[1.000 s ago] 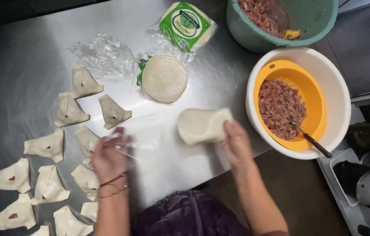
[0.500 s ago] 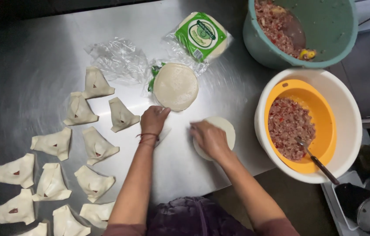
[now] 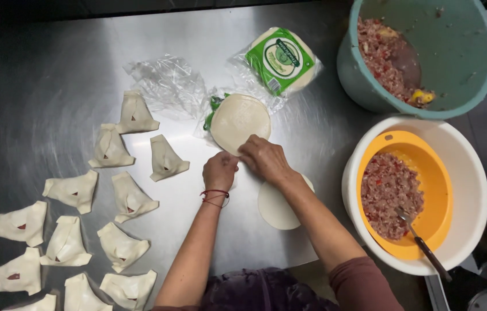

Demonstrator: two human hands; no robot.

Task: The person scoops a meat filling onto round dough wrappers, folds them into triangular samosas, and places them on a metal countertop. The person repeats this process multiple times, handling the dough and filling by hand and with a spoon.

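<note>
— Where do the hands sit?

— Close together. The left hand and right hand meet at the near edge of the wrapper stack, which lies just beyond the fingertips, away from the body. The right fingers are curled and pressed down onto that near rim; the left ones are bunched beside them. Whether they pinch a single sheet I cannot tell, because the knuckles hide the tips.

— Which hand is nearer the stack?

— The right, by a little; it overlaps the rim, while the left sits just short of it.

— Any long axis to mind?

— None: the stack is round. What counts is its direction, straight ahead of the grip and slightly to the left hand's side.

— What lies behind the grip?

— One loose wrapper flat on the table, under the right forearm, nearer the body than the hands.

— And off to the sides?

— Left of the grip, folded dumplings lie in rows, well apart from the hands. Right of it, an orange strainer of minced filling stands in a white bowl with a spoon in it.

— Farther out?

— Beyond the stack, a sealed pack of wrappers and crumpled plastic; far right, a teal bucket holds more filling.
</note>
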